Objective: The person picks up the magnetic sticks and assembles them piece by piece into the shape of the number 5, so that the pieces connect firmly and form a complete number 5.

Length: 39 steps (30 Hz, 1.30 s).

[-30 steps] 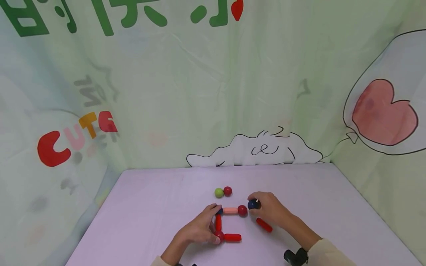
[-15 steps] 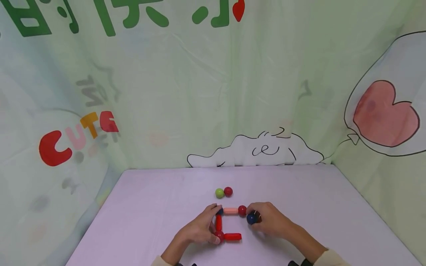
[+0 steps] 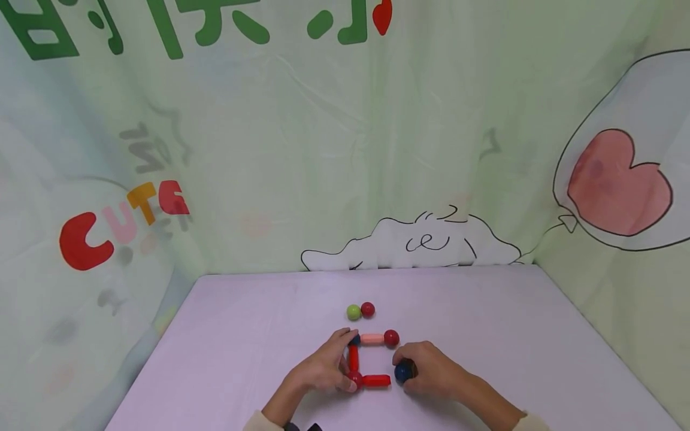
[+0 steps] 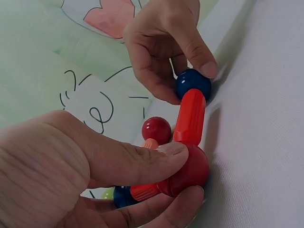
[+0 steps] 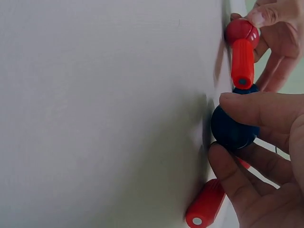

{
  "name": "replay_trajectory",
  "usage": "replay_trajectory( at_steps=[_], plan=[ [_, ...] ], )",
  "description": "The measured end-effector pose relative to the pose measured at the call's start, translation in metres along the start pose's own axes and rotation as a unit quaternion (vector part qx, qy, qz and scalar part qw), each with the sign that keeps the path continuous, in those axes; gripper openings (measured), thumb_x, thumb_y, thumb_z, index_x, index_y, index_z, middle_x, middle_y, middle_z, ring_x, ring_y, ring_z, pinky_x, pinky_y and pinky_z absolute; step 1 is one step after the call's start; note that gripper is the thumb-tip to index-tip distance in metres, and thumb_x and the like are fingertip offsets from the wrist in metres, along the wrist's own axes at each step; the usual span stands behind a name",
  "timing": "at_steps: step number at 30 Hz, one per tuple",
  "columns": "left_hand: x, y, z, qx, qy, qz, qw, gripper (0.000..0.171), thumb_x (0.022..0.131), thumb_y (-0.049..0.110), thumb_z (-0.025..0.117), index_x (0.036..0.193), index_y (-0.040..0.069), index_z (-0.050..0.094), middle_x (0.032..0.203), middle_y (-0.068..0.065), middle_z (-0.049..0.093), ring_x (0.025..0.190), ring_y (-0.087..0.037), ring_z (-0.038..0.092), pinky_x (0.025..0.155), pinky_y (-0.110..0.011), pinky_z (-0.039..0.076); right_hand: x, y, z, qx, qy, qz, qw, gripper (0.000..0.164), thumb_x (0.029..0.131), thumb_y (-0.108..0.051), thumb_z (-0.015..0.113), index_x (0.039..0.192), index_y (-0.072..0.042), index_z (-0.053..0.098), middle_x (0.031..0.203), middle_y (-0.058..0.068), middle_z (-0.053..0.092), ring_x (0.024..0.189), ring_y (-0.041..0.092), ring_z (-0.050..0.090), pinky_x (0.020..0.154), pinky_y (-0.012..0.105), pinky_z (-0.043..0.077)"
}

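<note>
My left hand [image 3: 322, 366] pinches a red ball [image 4: 191, 170] between thumb and finger, while its index finger reaches to a dark blue ball [image 3: 354, 340]. A red rod [image 3: 353, 359] links these two balls. Another red rod [image 3: 376, 381] points right from the red ball, its end bare in the right wrist view. From the blue corner a pink rod [image 3: 372, 339] runs to a second red ball [image 3: 391, 338]. My right hand [image 3: 433, 372] pinches a larger-looking dark blue ball [image 3: 403, 372] just right of the bare rod end, with a small gap.
Behind the joined pieces, a light green ball [image 3: 353, 312] and a red ball [image 3: 368, 309] sit side by side. A loose red rod [image 5: 205, 205] lies by my right hand. A printed cloth [image 3: 259, 149] hangs behind the pale table [image 3: 242, 311].
My right hand has brought the blue ball toward me and slightly left, from beside the far red ball to the near rod's end. The left hand keeps its place.
</note>
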<state>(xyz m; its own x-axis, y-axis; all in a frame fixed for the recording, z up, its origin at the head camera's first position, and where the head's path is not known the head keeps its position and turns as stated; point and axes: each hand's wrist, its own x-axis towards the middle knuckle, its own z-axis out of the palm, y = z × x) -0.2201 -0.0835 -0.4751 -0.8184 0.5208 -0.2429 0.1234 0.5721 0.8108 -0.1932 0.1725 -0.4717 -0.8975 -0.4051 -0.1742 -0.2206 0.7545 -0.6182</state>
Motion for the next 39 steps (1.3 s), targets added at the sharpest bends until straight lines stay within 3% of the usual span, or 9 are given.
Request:
replay_trajectory(
  at_steps=[8, 18, 27, 35, 39],
  plan=[
    [0.000, 0.000, 0.001, -0.001, 0.000, -0.012, 0.9999, 0.097, 0.074, -0.004, 0.085, 0.157, 0.012, 0.036, 0.165, -0.010, 0.022, 0.080, -0.017, 0.063, 0.072, -0.030, 0.058, -0.003, -0.002, 0.001, 0.016, -0.015, -0.008, 1.000, 0.035, 0.077, -0.008, 0.086, 0.108, -0.012, 0.071, 0.101, -0.004, 0.066, 0.093, 0.020, 0.058, 0.087, 0.046, 0.058],
    [0.000, 0.000, 0.002, -0.005, 0.012, -0.007, 0.9999, 0.098, 0.072, -0.004, 0.086, 0.156, 0.010, 0.037, 0.164, -0.012, 0.025, 0.075, -0.018, 0.062, 0.069, -0.029, 0.055, -0.007, -0.004, -0.004, 0.039, -0.010, -0.027, 0.999, 0.034, 0.078, -0.004, 0.084, 0.109, -0.010, 0.071, 0.094, -0.005, 0.065, 0.083, 0.017, 0.057, 0.073, 0.028, 0.056],
    [0.002, 0.002, 0.003, -0.019, 0.018, -0.011, 0.9996, 0.097, 0.072, -0.005, 0.087, 0.155, 0.007, 0.038, 0.157, -0.013, 0.031, 0.073, -0.019, 0.063, 0.066, -0.030, 0.058, -0.009, 0.000, -0.011, 0.000, 0.048, -0.038, 0.998, 0.031, 0.081, 0.005, 0.075, 0.109, -0.010, 0.071, 0.100, -0.002, 0.066, 0.089, 0.018, 0.056, 0.080, 0.036, 0.057],
    [0.004, 0.003, 0.001, -0.005, 0.017, -0.013, 0.9998, 0.097, 0.073, -0.004, 0.086, 0.156, 0.009, 0.038, 0.163, -0.012, 0.025, 0.075, -0.019, 0.062, 0.067, -0.029, 0.057, -0.010, 0.001, -0.011, -0.033, 0.142, 0.018, 0.989, 0.023, 0.084, 0.002, 0.074, 0.104, -0.008, 0.072, 0.094, -0.001, 0.065, 0.084, 0.015, 0.056, 0.078, 0.035, 0.056],
    [0.006, 0.002, -0.001, -0.003, 0.011, -0.012, 0.9999, 0.096, 0.074, -0.005, 0.085, 0.156, 0.009, 0.038, 0.165, -0.012, 0.023, 0.077, -0.019, 0.062, 0.068, -0.029, 0.057, -0.007, 0.004, -0.010, -0.063, 0.149, 0.060, 0.985, 0.022, 0.082, -0.003, 0.079, 0.102, -0.008, 0.072, 0.087, 0.000, 0.062, 0.081, 0.015, 0.056, 0.077, 0.036, 0.057]
  ],
)
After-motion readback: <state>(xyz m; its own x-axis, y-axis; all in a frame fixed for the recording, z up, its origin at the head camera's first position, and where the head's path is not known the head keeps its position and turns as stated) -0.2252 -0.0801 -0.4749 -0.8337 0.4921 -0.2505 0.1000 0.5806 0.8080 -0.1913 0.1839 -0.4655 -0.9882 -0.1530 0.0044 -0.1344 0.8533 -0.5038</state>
